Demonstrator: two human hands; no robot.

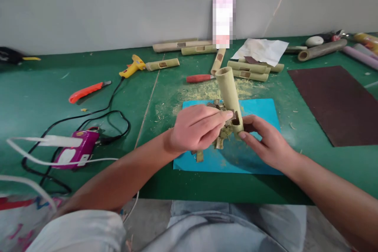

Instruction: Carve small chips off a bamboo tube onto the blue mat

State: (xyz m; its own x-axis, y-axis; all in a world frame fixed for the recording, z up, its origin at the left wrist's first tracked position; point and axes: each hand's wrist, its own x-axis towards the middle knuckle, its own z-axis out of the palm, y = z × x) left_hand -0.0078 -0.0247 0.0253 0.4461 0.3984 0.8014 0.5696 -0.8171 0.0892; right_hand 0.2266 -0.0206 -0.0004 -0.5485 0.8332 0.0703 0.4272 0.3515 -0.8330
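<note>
1. Left hand [197, 128]: thumb and fingers pinch a small brown piece [231, 115] at the edge of the opening cut in the bamboo tube.
2. Right hand [262, 139]: thumb and fingers close around the lower end of the bamboo tube [230, 92], the fingers partly hidden behind it.
3. The tube tilts over the blue sheet [256, 159], its open upper end leaning away from the person and a little to the left; the cut opening sits near the gripped end.
4. Below and beside the left hand, a heap of scraps [219, 143] lies on the blue sheet.
5. Just beyond the sheet, pale dust [195, 93] covers part of the green worktop [165, 183], with a red-handled tool [199, 78] behind it.
6. Farther back, more cut bamboo tubes [248, 67] lie in groups, some partly under a white paper [258, 50]; a blurred upright panel [223, 19] stands near the wall [118, 8].
7. On the right, a dark brown sheet [348, 104] lies flat.
8. On the left are an orange cutter [88, 91], a yellow tool [132, 67] with a black cord [111, 100], and a purple power block [77, 150] with a white plug [63, 141].
</note>
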